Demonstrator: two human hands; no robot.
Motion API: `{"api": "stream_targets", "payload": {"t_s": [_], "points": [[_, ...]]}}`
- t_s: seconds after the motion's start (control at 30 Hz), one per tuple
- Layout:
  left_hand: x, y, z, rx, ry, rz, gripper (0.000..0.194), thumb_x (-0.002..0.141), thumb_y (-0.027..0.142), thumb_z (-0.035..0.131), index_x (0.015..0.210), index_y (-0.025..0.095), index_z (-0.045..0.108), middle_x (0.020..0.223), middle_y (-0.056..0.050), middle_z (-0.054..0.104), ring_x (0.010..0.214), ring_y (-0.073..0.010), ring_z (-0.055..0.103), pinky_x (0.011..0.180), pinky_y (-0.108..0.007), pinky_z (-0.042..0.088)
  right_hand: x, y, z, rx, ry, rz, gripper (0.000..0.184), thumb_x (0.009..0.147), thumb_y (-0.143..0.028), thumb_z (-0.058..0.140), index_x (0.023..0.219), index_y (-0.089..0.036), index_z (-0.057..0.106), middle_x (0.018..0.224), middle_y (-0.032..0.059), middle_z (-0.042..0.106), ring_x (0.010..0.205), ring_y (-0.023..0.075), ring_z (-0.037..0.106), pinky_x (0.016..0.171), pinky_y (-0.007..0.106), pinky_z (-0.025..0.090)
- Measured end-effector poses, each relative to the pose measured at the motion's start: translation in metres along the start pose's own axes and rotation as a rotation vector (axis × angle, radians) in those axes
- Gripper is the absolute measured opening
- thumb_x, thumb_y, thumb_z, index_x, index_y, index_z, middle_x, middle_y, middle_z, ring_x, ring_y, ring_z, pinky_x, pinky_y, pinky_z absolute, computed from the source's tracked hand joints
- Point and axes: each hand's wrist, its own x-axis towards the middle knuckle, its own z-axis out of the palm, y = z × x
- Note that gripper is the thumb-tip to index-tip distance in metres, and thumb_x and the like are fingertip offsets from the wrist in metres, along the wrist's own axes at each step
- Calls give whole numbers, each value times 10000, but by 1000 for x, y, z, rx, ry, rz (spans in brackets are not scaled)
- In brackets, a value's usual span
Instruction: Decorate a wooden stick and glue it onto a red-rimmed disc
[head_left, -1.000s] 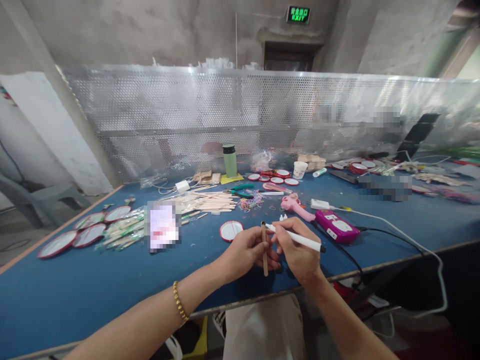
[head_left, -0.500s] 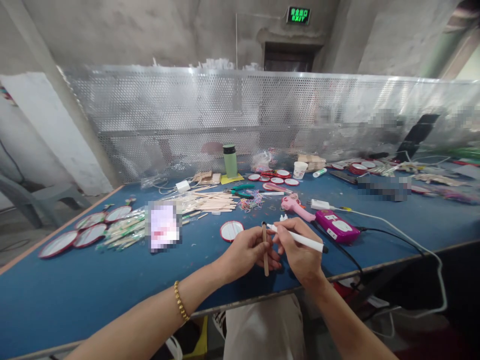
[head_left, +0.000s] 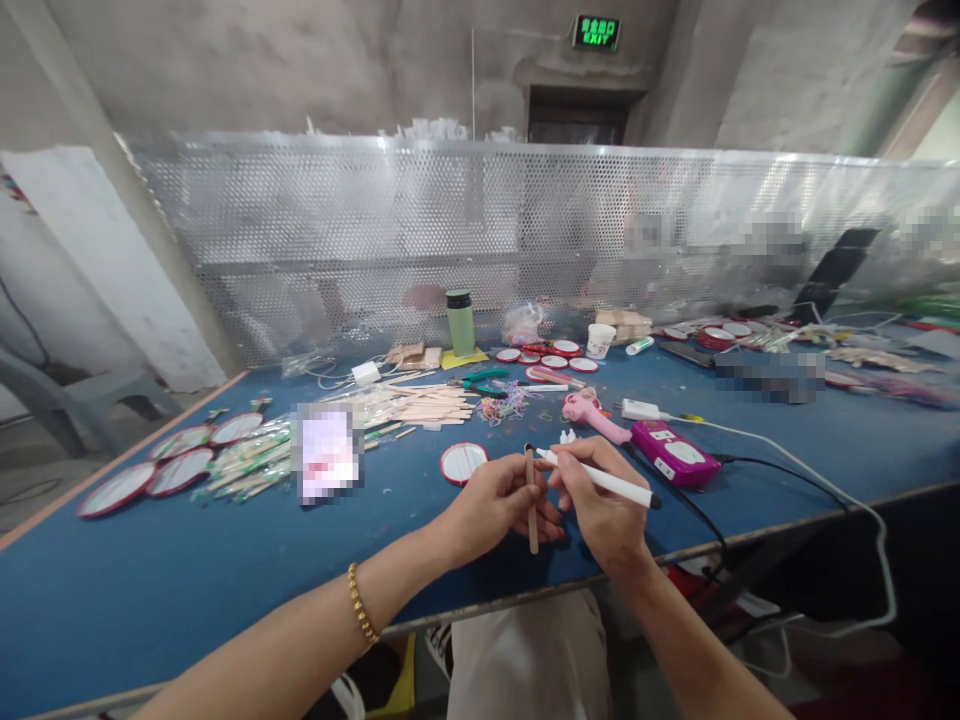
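A flat wooden craft stick [head_left: 532, 525] with a dark upper end is pinched upright in my left hand [head_left: 499, 497], above the table's front part. My right hand [head_left: 604, 500] grips a white marker [head_left: 611, 484] like a pen. Its tip points left, close beside the upper part of the stick; a small gap seems to part them. Just past my left hand lies a white disc with a red rim [head_left: 463, 462]. Small white bottle tips [head_left: 568, 437] show behind my right hand.
On the blue table [head_left: 300, 560] lie wooden sticks [head_left: 435, 403], pliers [head_left: 484, 382], coloured rubber bands [head_left: 506, 402], a phone [head_left: 326, 455], a pink glue-gun-like tool [head_left: 596, 414] and a purple device [head_left: 673, 452] with cables. A green bottle [head_left: 460, 325] stands near the perforated metal screen [head_left: 360, 230].
The marker has shifted slightly right with my right hand, its tip moving a little away from the stick. My left hand and the stick stay almost still.
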Motion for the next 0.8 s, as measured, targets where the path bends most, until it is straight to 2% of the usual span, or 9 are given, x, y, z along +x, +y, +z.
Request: {"api": "stream_targets", "payload": {"t_s": [0.27, 0.47, 0.8], "points": [[0, 1, 1, 6, 1, -4, 471, 733, 538, 741, 962, 178, 541, 728, -17, 686, 660, -194, 710, 646, -318, 572, 1, 3, -1, -54, 4, -39, 131, 862, -220, 585, 766, -200, 672, 569, -32, 628, 421, 96, 544, 431, 224, 447], [-1, 2, 1, 6, 18, -16, 521, 698, 569, 755, 958, 171, 540, 744, -34, 698, 673, -207, 712, 656, -336, 573, 1, 2, -1, -65, -4, -25, 133, 860, -227, 589, 760, -198, 672, 560, -33, 622, 393, 88, 511, 404, 218, 420], [-1, 2, 1, 18, 17, -11, 456, 744, 520, 736, 975, 173, 549, 752, -37, 702, 686, -218, 715, 656, -343, 571, 0, 2, -1, -56, 4, -28, 146, 874, -240, 579, 772, -197, 675, 572, -26, 621, 433, 100, 548, 425, 224, 440]]}}
